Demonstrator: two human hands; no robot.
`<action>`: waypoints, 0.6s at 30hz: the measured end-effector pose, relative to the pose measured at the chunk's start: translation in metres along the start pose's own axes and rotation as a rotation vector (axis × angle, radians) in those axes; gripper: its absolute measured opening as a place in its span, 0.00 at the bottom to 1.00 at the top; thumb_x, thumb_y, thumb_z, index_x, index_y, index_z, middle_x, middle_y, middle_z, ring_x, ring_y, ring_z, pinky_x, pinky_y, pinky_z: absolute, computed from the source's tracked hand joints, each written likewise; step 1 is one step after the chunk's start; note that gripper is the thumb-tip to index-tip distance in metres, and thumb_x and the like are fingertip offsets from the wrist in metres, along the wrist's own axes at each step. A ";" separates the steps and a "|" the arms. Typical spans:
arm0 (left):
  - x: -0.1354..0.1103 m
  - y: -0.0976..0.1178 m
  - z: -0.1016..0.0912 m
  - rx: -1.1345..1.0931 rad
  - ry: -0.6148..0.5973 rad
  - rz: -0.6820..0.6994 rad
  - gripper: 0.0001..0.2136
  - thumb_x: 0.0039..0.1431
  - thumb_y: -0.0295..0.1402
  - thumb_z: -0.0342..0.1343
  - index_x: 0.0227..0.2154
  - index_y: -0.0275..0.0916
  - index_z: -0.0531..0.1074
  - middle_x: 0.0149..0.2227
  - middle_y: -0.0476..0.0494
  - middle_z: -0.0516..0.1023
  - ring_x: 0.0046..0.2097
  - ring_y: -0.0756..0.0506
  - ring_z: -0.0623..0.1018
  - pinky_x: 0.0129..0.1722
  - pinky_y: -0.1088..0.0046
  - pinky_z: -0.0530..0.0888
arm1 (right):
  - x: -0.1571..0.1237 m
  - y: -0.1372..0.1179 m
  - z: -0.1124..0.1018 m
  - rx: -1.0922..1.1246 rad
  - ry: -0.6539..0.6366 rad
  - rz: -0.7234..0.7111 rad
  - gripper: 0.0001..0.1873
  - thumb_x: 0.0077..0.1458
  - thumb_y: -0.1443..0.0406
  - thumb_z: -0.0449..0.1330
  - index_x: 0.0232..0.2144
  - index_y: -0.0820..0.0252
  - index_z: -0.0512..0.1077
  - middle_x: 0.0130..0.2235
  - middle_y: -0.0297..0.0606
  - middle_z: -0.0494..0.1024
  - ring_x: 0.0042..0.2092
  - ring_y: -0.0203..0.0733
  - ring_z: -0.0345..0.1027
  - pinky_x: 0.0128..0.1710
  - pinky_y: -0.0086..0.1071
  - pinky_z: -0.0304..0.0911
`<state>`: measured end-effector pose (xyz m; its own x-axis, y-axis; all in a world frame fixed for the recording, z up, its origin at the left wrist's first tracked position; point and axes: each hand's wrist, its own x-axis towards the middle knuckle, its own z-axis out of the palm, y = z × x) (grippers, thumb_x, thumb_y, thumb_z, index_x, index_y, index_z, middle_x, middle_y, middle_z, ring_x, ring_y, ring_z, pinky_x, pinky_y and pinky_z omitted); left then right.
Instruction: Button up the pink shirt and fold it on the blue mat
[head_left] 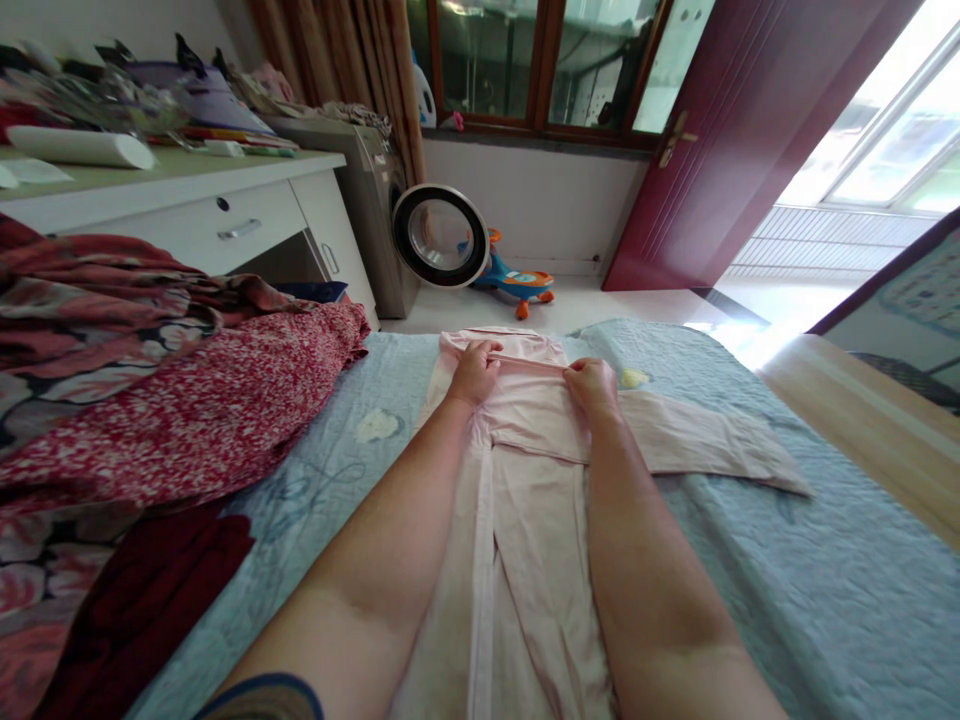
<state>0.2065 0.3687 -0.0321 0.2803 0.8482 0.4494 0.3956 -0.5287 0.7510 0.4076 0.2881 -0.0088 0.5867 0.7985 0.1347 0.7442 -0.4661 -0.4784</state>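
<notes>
A pale pink long-sleeved shirt [540,500] lies spread on the bed, its body running toward me. One sleeve [697,440] stretches out to the right; another part is folded over the body. At the far end, my left hand [475,374] pinches a fold of the cloth near the left side. My right hand [592,386] grips the same fold farther right, fingers closed. Between the two hands the fold is drawn fairly straight and slightly raised. The fingertips are partly covered by the hands themselves.
A light blue quilted cover [337,490] lies under the shirt. Red patterned clothes [195,410] are heaped at left, with a dark red garment [150,590]. Beyond stand a white cabinet [187,220], a washing machine with its round door [441,237] open, and a blue-orange ride-on toy [517,280].
</notes>
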 end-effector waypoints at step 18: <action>-0.023 0.033 0.005 0.745 -0.267 -0.122 0.17 0.64 0.37 0.47 0.51 0.40 0.71 0.56 0.32 0.69 0.56 0.32 0.67 0.50 0.53 0.69 | -0.010 -0.004 0.010 -0.087 0.077 0.076 0.16 0.54 0.65 0.54 0.39 0.57 0.81 0.44 0.49 0.80 0.46 0.52 0.71 0.45 0.40 0.63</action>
<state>0.2178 0.3311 -0.0201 0.3601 0.9148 0.1832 0.8906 -0.3955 0.2244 0.3954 0.2858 -0.0172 0.6628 0.7296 0.1688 0.7195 -0.5580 -0.4135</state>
